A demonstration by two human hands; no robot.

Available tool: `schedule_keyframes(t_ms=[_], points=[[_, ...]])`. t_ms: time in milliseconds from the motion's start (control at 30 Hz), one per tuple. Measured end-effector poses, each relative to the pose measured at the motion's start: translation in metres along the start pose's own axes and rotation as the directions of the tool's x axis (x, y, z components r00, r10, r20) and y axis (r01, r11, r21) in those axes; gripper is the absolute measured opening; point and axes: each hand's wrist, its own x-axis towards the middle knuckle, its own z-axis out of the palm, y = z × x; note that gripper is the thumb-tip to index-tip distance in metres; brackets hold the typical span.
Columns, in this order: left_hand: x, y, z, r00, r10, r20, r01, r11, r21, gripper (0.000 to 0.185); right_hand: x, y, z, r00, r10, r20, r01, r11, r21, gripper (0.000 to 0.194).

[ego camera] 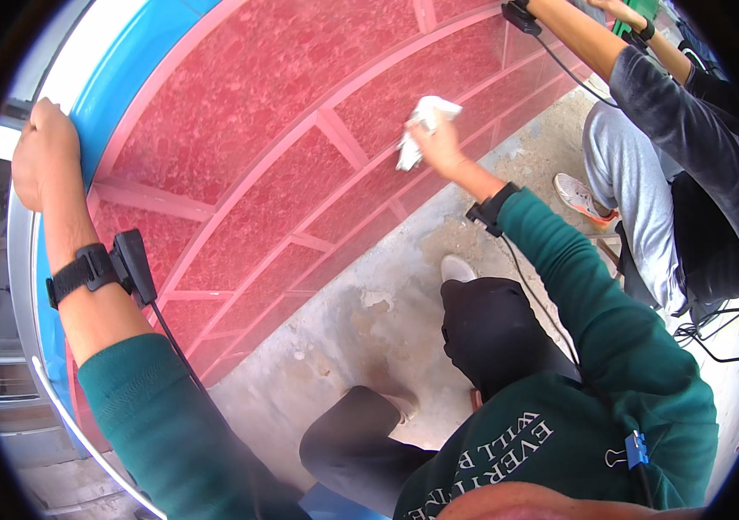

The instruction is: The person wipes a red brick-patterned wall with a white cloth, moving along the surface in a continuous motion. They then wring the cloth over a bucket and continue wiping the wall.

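Note:
Before me stands a large red panel [226, 84] with a mottled surface, behind pinkish raised bars. A glossy blue border [116, 62] runs along its curved-looking outer edge. My right hand [437, 143] holds a crumpled white cloth [437, 107] against the panel's lower middle; the hand is slightly blurred. Over at the left, my left hand [51, 149] is closed around the outer edge by the blue border, its fingertips hidden. Each of my wrists wears a black strap with a small device and a cable.
A co-worker in grey trousers [626, 188] sits close on my right, one arm [577, 29] reaching to the panel. Another arm shows beyond. Black cables [707, 331] lie at the far right. The worn concrete floor [343, 312] lies below, around my knees.

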Motion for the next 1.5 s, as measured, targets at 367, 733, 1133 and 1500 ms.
schedule_keyframes(t_ms=[367,733,1133,1500], points=[[-0.005,0.001,-0.005,1.0,-0.016,-0.024,0.014,0.997,-0.071,0.051,0.021,-0.133,0.018,0.493,-0.746,0.448,0.806,0.585,0.088,0.023],[-0.006,0.0,-0.005,0.999,-0.042,-0.023,0.04,0.997,-0.062,0.049,0.127,-0.046,-0.102,0.871,-0.482,-0.089,0.464,0.869,-0.169,0.043],[-0.009,0.003,-0.009,0.999,-0.032,-0.029,0.03,0.997,-0.077,0.048,0.183,0.084,-0.147,0.819,-0.236,-0.524,0.101,0.957,-0.272,0.037],[-0.003,-0.003,-0.004,0.998,0.052,-0.036,-0.053,0.998,-0.016,0.048,0.057,0.111,-0.058,0.897,0.171,-0.407,-0.264,0.947,-0.183,0.032]])
